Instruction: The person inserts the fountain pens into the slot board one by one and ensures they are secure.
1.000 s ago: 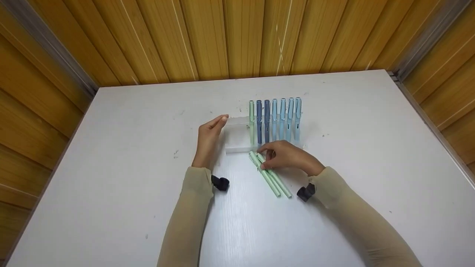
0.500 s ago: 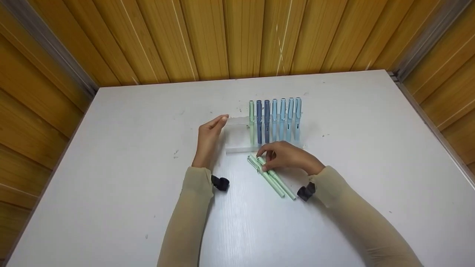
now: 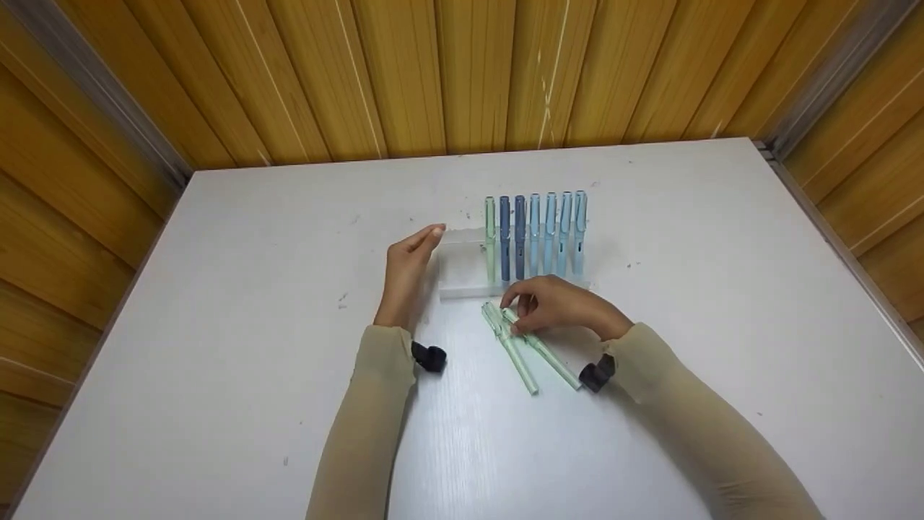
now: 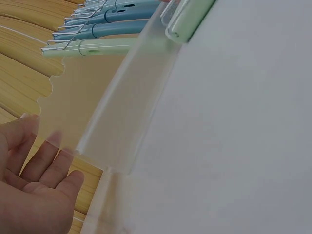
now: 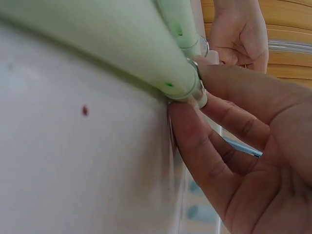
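My left hand grips the left edge of a clear plastic pen stand, thumb and fingers around its wavy-topped side in the left wrist view. Two pale green pens lie on the table in front of the stand. With thumb and fingers my right hand pinches the capped end of the right-hand green pen, as the right wrist view shows close up. The other green pen lies just left, its cap close beside the pinched one and its tail angled away.
In the stand lean a green pen, two dark blue pens and several light blue pens, in a row at its right part. Wooden-plank walls border the white table.
The two green pens have spread apart at their tail ends; the left one's tail swung left, while the right one shifted slightly right and nearer. The left hand and stand stay put.
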`<state>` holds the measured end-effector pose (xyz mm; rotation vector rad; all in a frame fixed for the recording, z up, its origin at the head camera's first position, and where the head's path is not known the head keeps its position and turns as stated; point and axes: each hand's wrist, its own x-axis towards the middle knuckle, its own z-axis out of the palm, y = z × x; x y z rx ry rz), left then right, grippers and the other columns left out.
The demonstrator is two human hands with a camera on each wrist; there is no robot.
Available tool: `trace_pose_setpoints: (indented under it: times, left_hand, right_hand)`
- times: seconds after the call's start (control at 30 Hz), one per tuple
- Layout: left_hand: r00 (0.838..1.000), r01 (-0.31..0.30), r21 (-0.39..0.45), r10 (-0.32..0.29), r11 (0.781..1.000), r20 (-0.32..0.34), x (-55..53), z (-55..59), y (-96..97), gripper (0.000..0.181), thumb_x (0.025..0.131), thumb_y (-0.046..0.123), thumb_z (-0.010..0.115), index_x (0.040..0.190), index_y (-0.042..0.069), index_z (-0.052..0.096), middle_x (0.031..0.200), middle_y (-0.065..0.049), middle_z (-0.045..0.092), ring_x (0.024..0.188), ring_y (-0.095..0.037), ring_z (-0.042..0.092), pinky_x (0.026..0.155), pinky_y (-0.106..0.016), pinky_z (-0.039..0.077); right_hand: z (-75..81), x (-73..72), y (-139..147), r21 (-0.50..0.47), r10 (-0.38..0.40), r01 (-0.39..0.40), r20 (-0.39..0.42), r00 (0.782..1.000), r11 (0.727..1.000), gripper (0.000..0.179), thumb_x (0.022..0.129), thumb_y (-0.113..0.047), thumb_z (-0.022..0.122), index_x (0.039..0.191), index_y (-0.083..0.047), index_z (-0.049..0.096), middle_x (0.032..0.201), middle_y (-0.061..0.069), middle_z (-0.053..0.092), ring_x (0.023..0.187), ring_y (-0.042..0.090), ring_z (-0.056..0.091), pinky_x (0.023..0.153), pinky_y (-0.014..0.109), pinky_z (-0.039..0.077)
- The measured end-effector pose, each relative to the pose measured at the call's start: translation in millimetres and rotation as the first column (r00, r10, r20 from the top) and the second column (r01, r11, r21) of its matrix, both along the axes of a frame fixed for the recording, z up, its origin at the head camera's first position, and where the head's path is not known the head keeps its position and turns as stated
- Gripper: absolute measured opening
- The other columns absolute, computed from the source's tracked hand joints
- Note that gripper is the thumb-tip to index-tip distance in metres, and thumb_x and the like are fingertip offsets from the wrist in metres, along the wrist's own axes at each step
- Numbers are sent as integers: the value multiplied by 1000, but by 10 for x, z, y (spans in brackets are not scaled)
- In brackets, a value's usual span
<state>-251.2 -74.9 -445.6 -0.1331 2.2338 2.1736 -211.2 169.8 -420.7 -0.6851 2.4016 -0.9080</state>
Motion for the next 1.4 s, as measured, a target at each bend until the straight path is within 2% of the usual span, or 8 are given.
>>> trace_pose_setpoints:
  times: [0.17,0.43,0.67,0.83,1.07,1.2,1.33,1.4]
  left_hand:
    - [1000,-12,5,11,1000,20,-3,8,12,38,92,42,63,123,20,67,133,4,60,132,-14,48,112,-34,38]
    - [1000,-10,-1,10,1000,0,-4,9,9,39,92,41,63,123,18,67,132,3,61,132,-14,49,111,-33,39]
    - [1000,-6,2,6,1000,-15,0,7,8,40,92,41,63,124,16,66,132,2,61,131,-14,49,111,-31,38]
    - [1000,-11,1,11,1000,-1,-10,10,13,39,92,40,63,123,16,67,132,2,62,131,-14,50,110,-31,40]
    - [1000,2,9,-1,1000,-13,-8,9,1,41,92,40,63,125,15,65,133,1,60,130,-14,50,110,-31,39]
    - [1000,23,25,-22,999,-9,44,96,0,41,94,36,62,127,12,64,135,-2,59,132,-16,48,112,-31,38]
    - [1000,6,7,-6,1000,-27,45,82,9,41,94,37,62,126,12,64,133,-2,61,131,-16,50,111,-33,39]
    - [999,-5,3,5,1000,-35,-4,-6,10,42,92,41,63,124,14,66,131,0,62,130,-14,50,111,-33,39]
  right_hand:
    - [8,4,8,-3,-28,28,37,999,1000,30,80,-12,77,108,-12,68,82,2,61,75,14,54,67,25,47]
    - [20,-12,22,-37,-21,23,45,999,999,29,81,-12,74,110,-11,68,84,3,62,75,13,55,66,24,48]
    - [80,-40,21,-99,-47,53,66,997,994,31,83,-12,74,113,-11,67,87,5,63,74,15,57,64,26,52]
    - [152,-55,-5,-144,-73,78,38,997,987,33,84,-13,72,116,-10,66,91,7,64,80,17,60,67,29,54]
    - [256,-97,-67,-171,-162,154,-32,986,973,35,84,-17,73,118,-14,67,96,7,65,85,19,59,71,26,52]
    - [308,-114,-100,-198,-205,189,-62,977,962,36,84,-19,74,119,-13,66,98,7,66,87,20,59,74,29,52]
    - [356,-126,-143,-227,-255,232,-79,964,946,36,85,-19,73,120,-15,66,99,6,67,89,20,60,77,30,52]
    - [379,-134,-160,-251,-276,249,-77,958,935,36,86,-18,72,121,-17,66,100,7,67,90,20,61,77,30,53]
